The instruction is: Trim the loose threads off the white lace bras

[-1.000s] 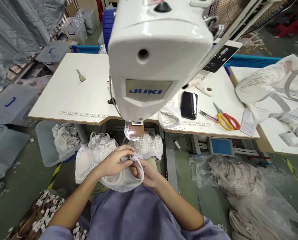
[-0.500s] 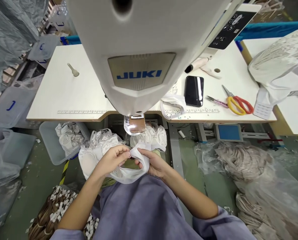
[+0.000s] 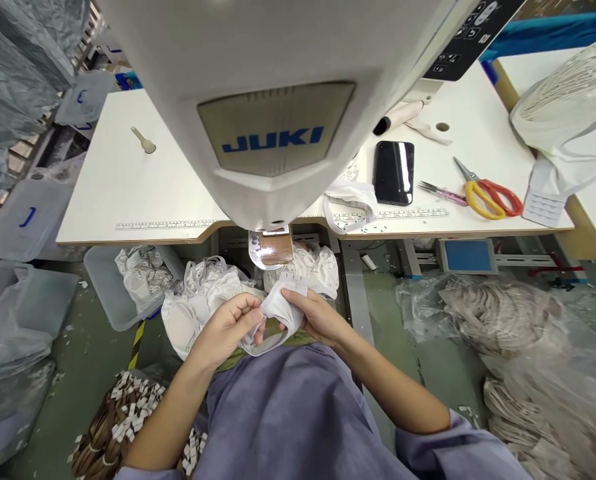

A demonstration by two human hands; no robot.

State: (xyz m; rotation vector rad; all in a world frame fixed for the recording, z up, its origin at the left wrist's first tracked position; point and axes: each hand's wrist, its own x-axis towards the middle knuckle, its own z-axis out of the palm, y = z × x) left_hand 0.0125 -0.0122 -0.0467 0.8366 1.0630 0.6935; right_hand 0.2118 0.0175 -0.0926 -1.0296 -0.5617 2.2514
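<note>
Between my two hands, a white bra band point(image 3: 281, 311) curves in a loop above my lap, below the sewing machine's head. My left hand point(image 3: 232, 328) pinches one part of it between thumb and fingers. On the other side my right hand point(image 3: 320, 316) grips it, thumb lying on top of a wide white end; some of those fingers are hidden behind the fabric. Just beyond both hands lie white lace bras point(image 3: 194, 301), with more point(image 3: 323, 265) under the machine. I cannot tell whether the band joins onto that pile.
The Juki sewing machine point(image 3: 273, 137) hangs close above my hands. On the white table point(image 3: 143, 180) are a phone point(image 3: 393, 172), scissors point(image 3: 484, 197), thread snips point(image 3: 443, 193) and a white strap loop point(image 3: 351, 203). A plastic bin point(image 3: 109, 293) holds lace pieces; brown bundles point(image 3: 105, 427) lie lower left.
The band has been turned: its loop is smaller and the wide end under my right thumb now faces up. My left hand has moved slightly nearer my right. The view has shifted a little.
</note>
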